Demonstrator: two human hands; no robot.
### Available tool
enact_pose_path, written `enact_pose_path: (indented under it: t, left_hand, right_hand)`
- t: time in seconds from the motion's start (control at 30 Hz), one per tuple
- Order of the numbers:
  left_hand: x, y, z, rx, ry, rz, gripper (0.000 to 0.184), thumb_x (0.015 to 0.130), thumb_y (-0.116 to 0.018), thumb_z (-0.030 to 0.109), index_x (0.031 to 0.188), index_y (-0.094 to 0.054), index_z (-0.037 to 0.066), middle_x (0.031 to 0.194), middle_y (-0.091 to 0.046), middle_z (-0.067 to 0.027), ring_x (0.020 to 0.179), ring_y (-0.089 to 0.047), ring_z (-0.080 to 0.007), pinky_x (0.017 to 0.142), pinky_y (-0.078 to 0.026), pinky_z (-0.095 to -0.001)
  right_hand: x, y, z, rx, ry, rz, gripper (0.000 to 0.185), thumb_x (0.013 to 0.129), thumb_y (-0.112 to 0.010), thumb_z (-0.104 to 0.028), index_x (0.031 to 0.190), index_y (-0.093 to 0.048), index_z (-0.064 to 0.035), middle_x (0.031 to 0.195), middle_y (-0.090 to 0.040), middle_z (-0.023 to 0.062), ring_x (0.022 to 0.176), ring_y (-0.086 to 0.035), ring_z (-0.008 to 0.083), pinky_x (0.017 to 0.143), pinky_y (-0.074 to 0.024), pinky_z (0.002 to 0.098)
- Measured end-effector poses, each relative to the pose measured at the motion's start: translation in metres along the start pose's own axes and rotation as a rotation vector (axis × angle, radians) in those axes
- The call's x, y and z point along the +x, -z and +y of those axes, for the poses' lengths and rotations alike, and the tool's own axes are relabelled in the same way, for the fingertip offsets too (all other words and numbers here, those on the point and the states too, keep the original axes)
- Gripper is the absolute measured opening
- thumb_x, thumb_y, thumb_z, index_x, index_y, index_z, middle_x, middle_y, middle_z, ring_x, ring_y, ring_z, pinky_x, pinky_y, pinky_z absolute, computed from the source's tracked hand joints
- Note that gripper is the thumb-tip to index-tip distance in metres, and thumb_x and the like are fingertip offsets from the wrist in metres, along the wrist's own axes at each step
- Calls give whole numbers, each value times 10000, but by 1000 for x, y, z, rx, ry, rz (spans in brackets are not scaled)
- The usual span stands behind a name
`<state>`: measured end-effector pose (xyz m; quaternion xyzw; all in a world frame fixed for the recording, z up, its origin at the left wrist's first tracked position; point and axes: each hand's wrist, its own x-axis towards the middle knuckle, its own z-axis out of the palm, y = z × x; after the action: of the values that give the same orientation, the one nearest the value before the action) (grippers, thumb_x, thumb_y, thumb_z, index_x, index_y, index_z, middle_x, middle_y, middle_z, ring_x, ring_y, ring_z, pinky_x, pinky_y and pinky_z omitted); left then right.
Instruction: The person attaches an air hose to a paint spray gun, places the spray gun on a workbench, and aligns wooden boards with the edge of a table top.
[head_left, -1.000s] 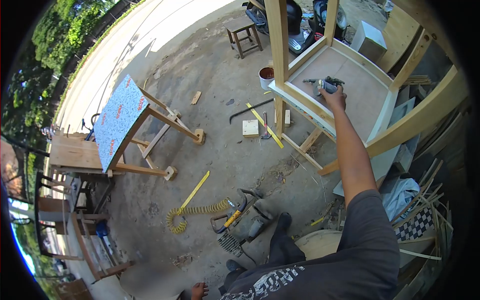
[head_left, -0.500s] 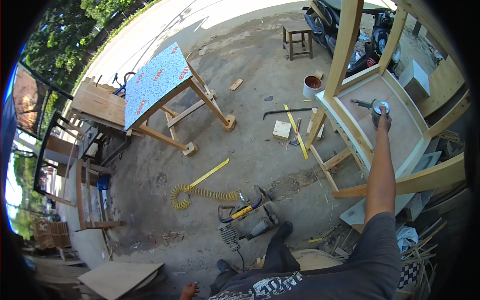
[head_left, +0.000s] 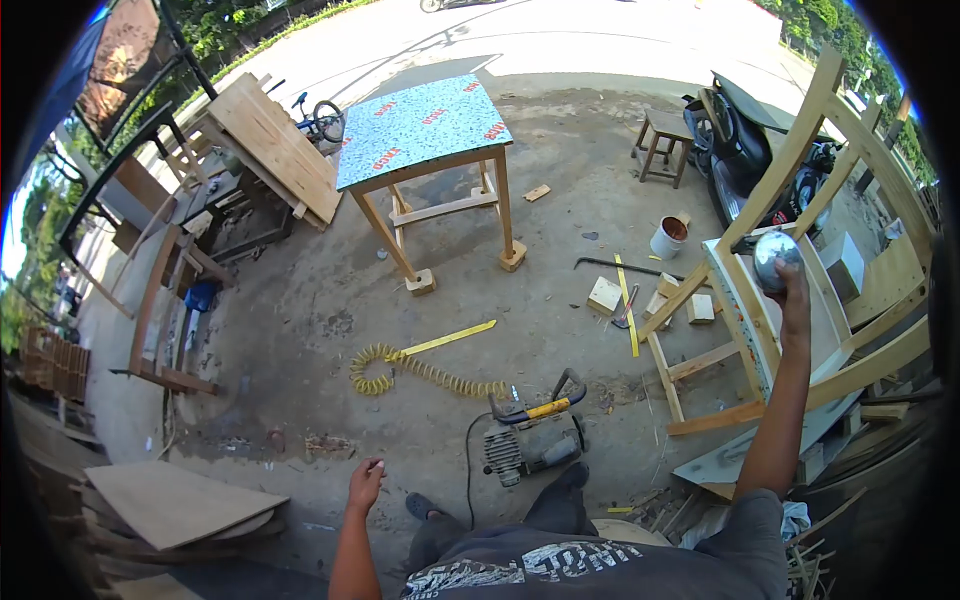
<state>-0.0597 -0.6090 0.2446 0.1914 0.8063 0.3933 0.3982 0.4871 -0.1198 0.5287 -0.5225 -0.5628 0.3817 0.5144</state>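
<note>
The right hand [head_left: 795,290] grips a shiny, rounded metal cup [head_left: 773,258].

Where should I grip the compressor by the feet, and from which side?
Probably best by the yellow grip on the compressor, from above: it is straight, runs crosswise along the far side and looks unobstructed. Use the left hand; the right hand holds a metal cup.

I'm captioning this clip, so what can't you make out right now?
All in the head view:
- Spray gun: trigger, hidden behind its silver cup and the right hand.
- T-shirt lettering: full wording, lost in folds.
- Vehicle on the road: mostly cut off by the top edge.
</note>
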Motion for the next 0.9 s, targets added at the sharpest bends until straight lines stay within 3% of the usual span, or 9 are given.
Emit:
enact_pose_path:
  t: [0.1,0.2,0.37,0.53,0.6,0.63,0.73,0.83,0.9]
  left_hand:
    - [34,53,58,-27,-196,-24,341,877,-563,229,1165,-524,51,935,-583,-73,874,-558,-143,734,-441,-278]
    - [41,108,123,-8,-577,-39,440,828,-620,193,1226,-478,70,1150,-525,-104,1019,-531,-210,833,-435,-325]
    - [-2,209,192,243,-982,-71,771,753,-691,319,1371,-292,87,1417,-297,-138,1325,-253,-307,1089,-209,-406]
    - [-11,288,152,108,-993,12,638,779,-689,224,1323,-387,80,1334,-419,-134,1257,-378,-269,1042,-299,-369]
    - [-19,308,133,-281,-766,-75,481,818,-642,123,1261,-465,65,1212,-526,-113,1111,-510,-210,944,-391,-322]
    - [-19,312,124,-282,-799,62,394,841,-605,68,1220,-501,54,1125,-574,-89,979,-559,-163,852,-431,-288]
    - [-17,326,116,-335,-799,179,408,853,-607,131,1235,-483,59,1153,-548,-94,989,-544,-174,856,-421,-296]
    - [-13,338,121,-102,-769,262,469,882,-583,257,1279,-427,62,1121,-522,-87,969,-518,-159,857,-412,-290]
    - [0,335,109,-224,-671,212,511,887,-561,323,1296,-397,62,1102,-506,-77,964,-499,-146,857,-407,-288]
  right_hand:
    - [-99,-95,-61,264,-82,-227,583,763,-586,-417,1207,-472,-56,1107,-545,83,950,-564,198,807,-460,324]
    - [-200,-206,-109,464,-207,-394,609,765,-579,-429,1222,-442,-51,1119,-549,118,981,-569,233,816,-481,391]
    - [-328,-382,-177,773,-446,-824,805,715,-576,-509,1307,-341,-17,1226,-472,192,1053,-532,359,799,-480,536]
    - [-395,-501,-206,864,-623,-1161,928,679,-575,-581,1335,-294,13,1230,-446,232,1049,-522,407,777,-475,587]
    - [-409,-531,-210,855,-642,-1165,943,668,-593,-578,1322,-301,37,1212,-460,236,1045,-530,398,788,-482,562]
    - [-413,-545,-211,824,-603,-1241,942,664,-604,-564,1315,-305,48,1198,-473,233,1047,-536,381,813,-484,527]
    - [-426,-575,-220,644,-418,-1391,930,601,-672,-491,1282,-360,61,1146,-534,186,1058,-550,305,927,-442,392]
    - [-437,-596,-225,415,-244,-1531,900,580,-727,-442,1281,-394,13,1229,-483,170,1132,-498,308,970,-391,404]
    - [-448,-618,-227,76,512,-1467,813,602,-750,-405,1267,-434,-59,1281,-418,176,1202,-420,303,997,-337,416]
